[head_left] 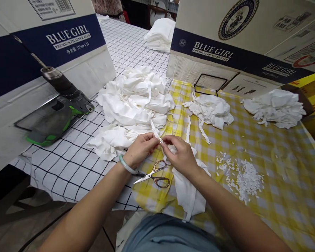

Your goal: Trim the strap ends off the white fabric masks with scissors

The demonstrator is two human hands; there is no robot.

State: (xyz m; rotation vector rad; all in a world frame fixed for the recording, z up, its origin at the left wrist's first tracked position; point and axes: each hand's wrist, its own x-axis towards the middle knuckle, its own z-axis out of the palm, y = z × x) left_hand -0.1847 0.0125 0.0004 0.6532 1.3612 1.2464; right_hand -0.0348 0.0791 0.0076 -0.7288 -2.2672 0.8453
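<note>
My left hand (143,148), with a pale green bangle (126,164) at its wrist, pinches a narrow white fabric strap (155,131). Closed on the same strap from the other side is my right hand (182,155). A tiny white piece (161,140) shows between the fingertips; its kind is too small to tell. The strap runs up to a heap of white cloth pieces (136,94). Below my hands lie scissors (156,174) with their blades apart. Under my right forearm hangs another white cloth piece (189,190), partly hidden.
A power drill (63,87) stands at left by a beer carton (76,45). Another carton (212,52) is behind the yellow checked cloth (283,175). Small white bits (246,180) lie at right. More white cloth piles (212,110) sit beyond, with a folded stack (160,33) farther back.
</note>
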